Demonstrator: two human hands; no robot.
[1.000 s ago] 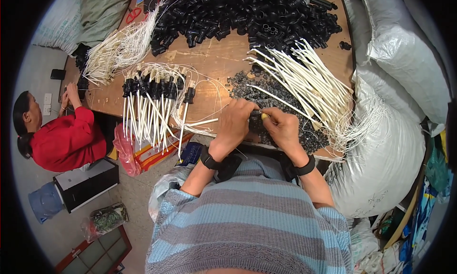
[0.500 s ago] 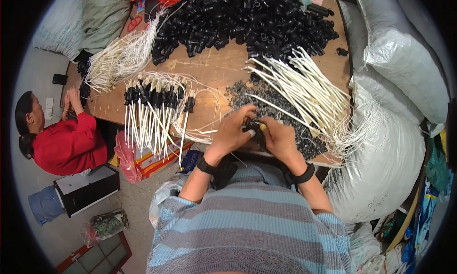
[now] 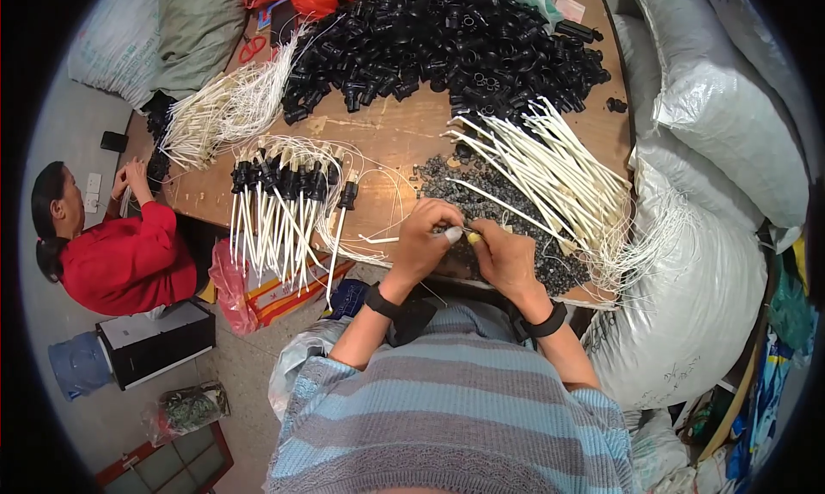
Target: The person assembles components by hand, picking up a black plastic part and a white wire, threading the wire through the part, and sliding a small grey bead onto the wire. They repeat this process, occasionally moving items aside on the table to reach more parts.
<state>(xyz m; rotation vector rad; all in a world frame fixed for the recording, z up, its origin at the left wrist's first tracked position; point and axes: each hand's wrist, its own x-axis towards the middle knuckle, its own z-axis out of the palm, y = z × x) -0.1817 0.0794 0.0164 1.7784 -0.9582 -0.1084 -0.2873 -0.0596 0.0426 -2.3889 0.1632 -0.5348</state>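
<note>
My left hand (image 3: pixel 426 239) and my right hand (image 3: pixel 507 255) meet at the table's front edge, fingers closed and fingertips together. Between them is something small, mostly hidden by the fingers, so I cannot make out its kind. Pale wraps cover a left fingertip and a right fingertip. Just beyond the hands spreads a heap of small dark grey pieces (image 3: pixel 507 204). A bundle of white tubes with thin wires (image 3: pixel 550 172) lies across that heap on the right. To the left is a row of white tubes fitted with black sockets (image 3: pixel 284 185).
A large pile of black plastic fittings (image 3: pixel 481 47) covers the back of the wooden table (image 3: pixel 378 137). White wires with pale ends (image 3: pixel 223 107) lie at the back left. Stuffed white sacks (image 3: pixel 687 296) crowd the right side. A person in red (image 3: pixel 120 253) sits at the left end.
The black part that showed between my hands is now out of sight. My left fingers have curled in, and both hands stay close together. The view has shifted slightly.
</note>
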